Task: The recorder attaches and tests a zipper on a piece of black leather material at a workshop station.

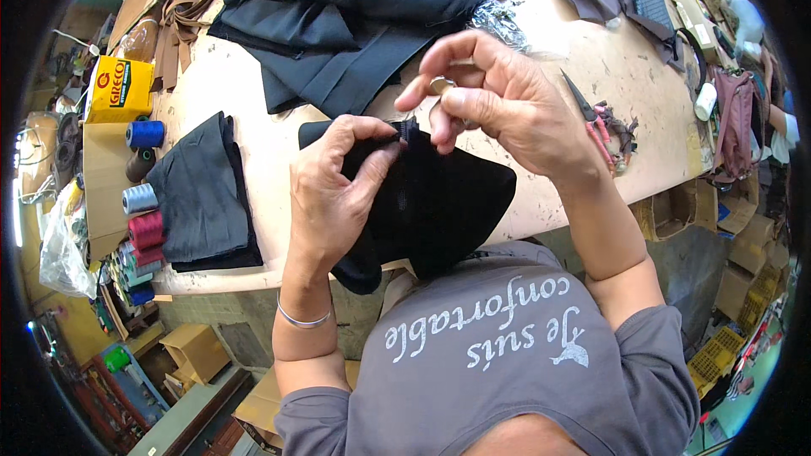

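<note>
A black cloth piece point(460, 211) hangs over the table's near edge toward my lap, with a narrow ribbed strip point(408, 131) at its top. My left hand point(338, 181) is closed on it, thumb and index finger pinching the top edge beside that strip. Just right of there, my right hand point(498, 105) is raised, apart from the pinched edge. Its fingers are curled and the thumb is pressed in beside a metal ring-like band point(441, 84) on a finger. Anything thin between those fingertips is too small to make out.
Dark fabric point(338, 17) is heaped at the back; folded black cloth point(203, 194) lies left. Thread spools point(145, 134) and a yellow box point(120, 89) line the left edge. Scissors point(591, 118) with pink handles lie right. Cardboard boxes point(196, 350) stand below the table.
</note>
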`<action>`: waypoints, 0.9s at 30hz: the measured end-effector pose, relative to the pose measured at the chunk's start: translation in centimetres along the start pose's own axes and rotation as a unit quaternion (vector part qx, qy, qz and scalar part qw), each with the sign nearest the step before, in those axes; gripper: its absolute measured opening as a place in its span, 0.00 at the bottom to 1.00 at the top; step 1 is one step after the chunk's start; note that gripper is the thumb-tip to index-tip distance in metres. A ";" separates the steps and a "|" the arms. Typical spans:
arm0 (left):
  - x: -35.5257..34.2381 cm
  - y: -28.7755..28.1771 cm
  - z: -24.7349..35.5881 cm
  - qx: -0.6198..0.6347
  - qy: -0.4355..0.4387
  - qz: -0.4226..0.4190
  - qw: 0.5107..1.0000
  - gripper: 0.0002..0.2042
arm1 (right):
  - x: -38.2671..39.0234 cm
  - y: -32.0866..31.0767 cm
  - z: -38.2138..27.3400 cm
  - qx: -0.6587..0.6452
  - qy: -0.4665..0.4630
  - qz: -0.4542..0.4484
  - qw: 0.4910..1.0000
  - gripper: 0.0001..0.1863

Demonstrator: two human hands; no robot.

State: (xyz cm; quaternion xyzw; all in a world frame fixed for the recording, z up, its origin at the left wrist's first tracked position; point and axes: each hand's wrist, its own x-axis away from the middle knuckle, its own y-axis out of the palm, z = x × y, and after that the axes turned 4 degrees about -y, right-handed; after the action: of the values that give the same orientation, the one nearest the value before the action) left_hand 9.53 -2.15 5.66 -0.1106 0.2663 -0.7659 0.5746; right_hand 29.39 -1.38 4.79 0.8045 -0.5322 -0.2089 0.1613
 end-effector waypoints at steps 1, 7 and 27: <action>-0.1 -0.1 0.1 0.000 -0.009 0.003 1.000 0.05 | 0.3 0.4 -0.3 -0.012 0.014 -0.013 1.000 0.12; -0.4 -0.4 0.5 0.005 0.003 0.012 1.000 0.05 | 1.0 1.7 0.2 -0.049 0.054 0.008 0.997 0.10; -0.5 -0.4 0.4 0.143 -0.071 -0.019 0.987 0.04 | -0.8 1.9 2.0 0.157 -0.004 0.073 0.985 0.08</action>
State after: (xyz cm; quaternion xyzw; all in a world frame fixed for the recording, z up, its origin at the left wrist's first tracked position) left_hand 9.56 -1.68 6.24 -0.0866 0.1102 -0.7973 0.5870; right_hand 26.64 -1.47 4.10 0.7781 -0.6160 -0.1138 0.0461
